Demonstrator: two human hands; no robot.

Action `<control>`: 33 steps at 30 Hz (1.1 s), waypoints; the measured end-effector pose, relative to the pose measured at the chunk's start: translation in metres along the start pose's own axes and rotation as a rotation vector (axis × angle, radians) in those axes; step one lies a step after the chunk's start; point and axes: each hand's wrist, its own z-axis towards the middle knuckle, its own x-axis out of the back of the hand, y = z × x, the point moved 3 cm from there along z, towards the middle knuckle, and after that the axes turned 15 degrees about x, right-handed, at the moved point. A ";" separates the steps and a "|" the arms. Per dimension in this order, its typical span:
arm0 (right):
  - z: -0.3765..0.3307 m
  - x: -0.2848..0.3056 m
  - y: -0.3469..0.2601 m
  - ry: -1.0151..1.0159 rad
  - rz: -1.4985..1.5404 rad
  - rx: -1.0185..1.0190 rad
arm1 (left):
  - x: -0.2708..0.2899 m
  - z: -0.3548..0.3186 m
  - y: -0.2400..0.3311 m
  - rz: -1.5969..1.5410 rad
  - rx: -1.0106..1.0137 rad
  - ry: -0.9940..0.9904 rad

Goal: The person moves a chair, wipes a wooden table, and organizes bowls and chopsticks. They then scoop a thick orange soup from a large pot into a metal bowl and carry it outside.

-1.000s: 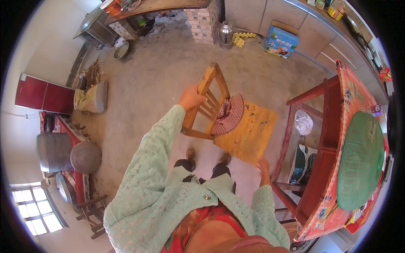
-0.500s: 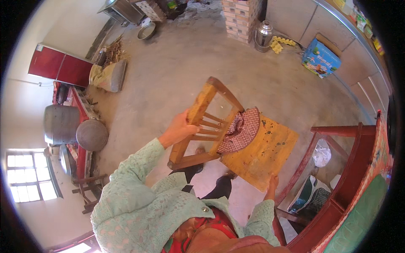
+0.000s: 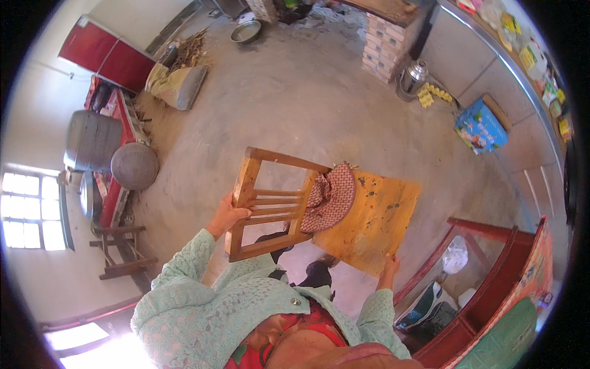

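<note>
A worn wooden chair (image 3: 382, 216) is held in front of my body, its slatted back toward the left and its paint-spotted yellow seat toward the right. My left hand (image 3: 226, 215) is closed round the top rail of the backrest. At the seat's near right corner, my right hand (image 3: 389, 268) grips the edge. A checked reddish cloth hat or cushion (image 3: 335, 200) lies on the seat against the backrest. My feet show below the chair; whether its legs touch the floor is hidden.
A red wooden table frame (image 3: 491, 280) stands close on the right, with bags beneath it. Farther off are a blue carton (image 3: 481, 126), a metal thermos (image 3: 413, 80) and a brick pillar (image 3: 384, 46). A wooden stool (image 3: 120, 252) and a round woven basket (image 3: 134, 166) are at the left.
The chair has swung left, and its backrest has turned with my left hand. Both hands keep their grip. My view has shifted, moving the far room items rightward.
</note>
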 end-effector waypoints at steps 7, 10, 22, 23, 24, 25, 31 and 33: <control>-0.011 -0.039 -0.035 -0.244 0.125 -0.048 | 0.072 -0.014 -0.014 -0.096 -0.062 0.122; -0.038 -0.063 -0.098 -0.345 0.012 -0.049 | 0.104 -0.043 -0.002 -0.218 -0.084 0.158; -0.012 -0.189 -0.266 -0.597 0.085 0.027 | 0.222 -0.077 0.045 -0.403 -0.109 0.330; -0.017 -0.204 -0.292 -0.603 0.092 0.066 | 0.228 -0.077 0.053 -0.408 -0.115 0.339; -0.021 -0.218 -0.312 -0.606 0.104 0.106 | 0.234 -0.075 0.063 -0.408 -0.125 0.345; -0.018 -0.236 -0.320 -0.642 0.124 0.063 | 0.241 -0.074 0.079 -0.395 -0.129 0.360; 0.001 -0.323 -0.360 -0.809 0.188 -0.118 | 0.252 -0.057 0.129 -0.382 -0.136 0.454; 0.024 -0.353 -0.385 -0.817 0.155 -0.096 | 0.246 -0.048 0.158 -0.372 -0.147 0.487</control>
